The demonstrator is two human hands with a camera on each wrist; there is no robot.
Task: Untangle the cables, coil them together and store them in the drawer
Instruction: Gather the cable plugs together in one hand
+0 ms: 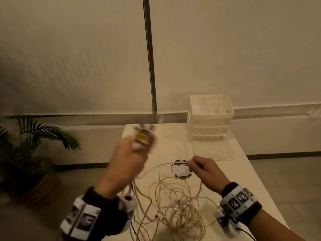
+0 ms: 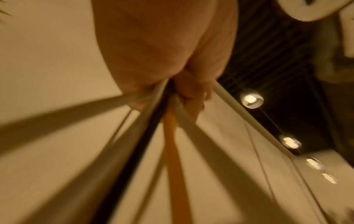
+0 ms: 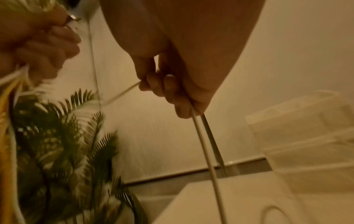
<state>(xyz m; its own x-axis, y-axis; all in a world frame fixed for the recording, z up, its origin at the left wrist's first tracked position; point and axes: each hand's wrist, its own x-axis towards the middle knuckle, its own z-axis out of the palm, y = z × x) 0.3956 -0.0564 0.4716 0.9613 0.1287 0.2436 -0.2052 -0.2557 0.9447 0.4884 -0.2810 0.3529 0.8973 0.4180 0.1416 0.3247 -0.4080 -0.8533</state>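
Observation:
A loose tangle of white and yellow cables lies on the white table near its front. My left hand is raised and blurred, gripping a bundle of cable ends with strands hanging down; the left wrist view shows its fingers curled round white and yellow cables. My right hand pinches a white cable that runs left toward the other hand. In the right wrist view its fingers hold that white cable. The clear drawer unit stands at the back right.
A round sticker lies on the table under the right hand. A clear sheet lies before the drawers. A potted plant stands on the floor to the left. A metal pole rises behind the table.

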